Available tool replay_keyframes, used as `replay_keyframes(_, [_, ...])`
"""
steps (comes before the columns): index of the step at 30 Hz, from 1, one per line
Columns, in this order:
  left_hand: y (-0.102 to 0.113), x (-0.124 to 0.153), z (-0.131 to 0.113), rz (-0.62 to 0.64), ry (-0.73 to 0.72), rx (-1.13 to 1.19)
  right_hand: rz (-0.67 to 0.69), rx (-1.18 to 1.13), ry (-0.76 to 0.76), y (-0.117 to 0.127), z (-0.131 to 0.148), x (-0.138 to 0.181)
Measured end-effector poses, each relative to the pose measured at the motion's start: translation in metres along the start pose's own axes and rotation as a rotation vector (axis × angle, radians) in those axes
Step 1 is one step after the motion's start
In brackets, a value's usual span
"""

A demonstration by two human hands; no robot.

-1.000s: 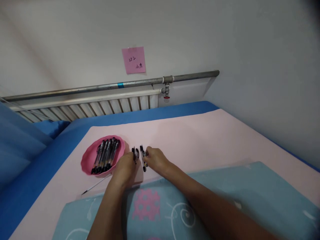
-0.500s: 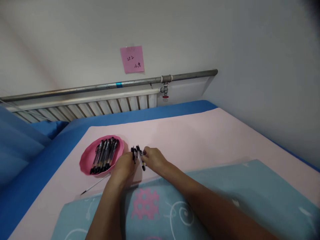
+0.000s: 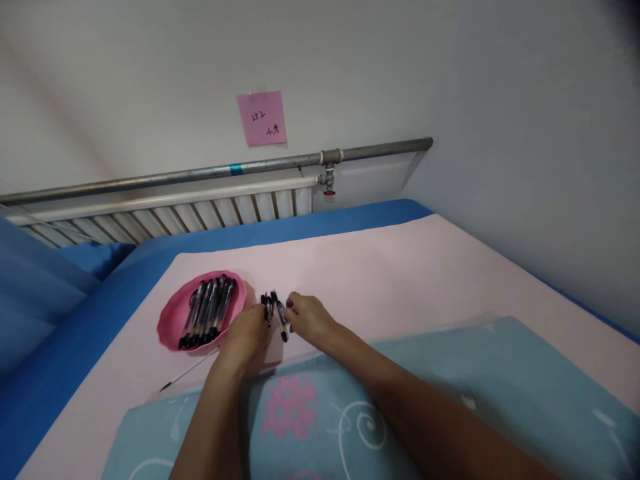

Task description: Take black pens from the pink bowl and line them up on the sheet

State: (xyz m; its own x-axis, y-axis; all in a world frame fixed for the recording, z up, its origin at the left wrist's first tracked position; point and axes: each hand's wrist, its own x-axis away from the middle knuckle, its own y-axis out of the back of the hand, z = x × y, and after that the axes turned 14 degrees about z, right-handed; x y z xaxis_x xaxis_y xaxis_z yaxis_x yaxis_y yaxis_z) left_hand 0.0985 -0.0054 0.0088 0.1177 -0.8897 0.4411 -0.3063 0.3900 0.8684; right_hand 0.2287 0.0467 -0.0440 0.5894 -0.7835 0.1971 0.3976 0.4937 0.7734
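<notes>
My left hand is closed round dark gel pens, whose tops stick out past its fingertips; how many it holds is hard to tell. Close beside them leans a clear-barrelled gel pen with a black end. My right hand is at this pen's right side, with thumb and fingers pinched against it. Left of my left hand, a pink scalloped basket holds a row of several similar black-and-clear pens lying side by side.
A thin white stick with a dark tip lies in front of the basket on the pink sheet. A teal patterned cloth covers the near side. Behind stand a radiator, a metal pipe and a wall with a pink note.
The view has shifted very slightly. Both hands and the pens stay nearly in place, with the right fingers moving only a little at the pen.
</notes>
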Motion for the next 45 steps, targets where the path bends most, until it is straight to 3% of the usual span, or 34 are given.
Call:
replay_keyframes(11, [-0.012,0.002,-0.01,-0.052,0.019,-0.034,0.039,-0.004,-0.022,0.007,-0.004,0.007])
replay_keyframes(28, [-0.009,0.0,-0.004,0.001,-0.032,0.016,0.079,-0.013,0.004,0.008,-0.002,0.014])
replay_keyframes(30, [-0.002,0.005,-0.003,-0.041,-0.052,0.056,0.08,-0.024,0.0,0.009,-0.001,0.014])
replay_keyframes(33, [0.013,0.014,0.008,-0.202,-0.022,0.191,0.081,-0.045,-0.007,0.01,-0.001,0.013])
replay_keyframes(38, [0.034,0.021,0.044,-0.462,0.242,0.348,0.073,-0.092,-0.021,0.011,-0.002,0.014])
replay_keyframes(42, [0.036,0.019,0.065,-0.542,0.407,0.326,0.068,-0.15,-0.028,0.01,-0.003,0.015])
replay_keyframes(45, [0.034,0.016,0.068,-0.534,0.424,0.353,0.077,-0.208,-0.035,0.008,-0.003,0.016])
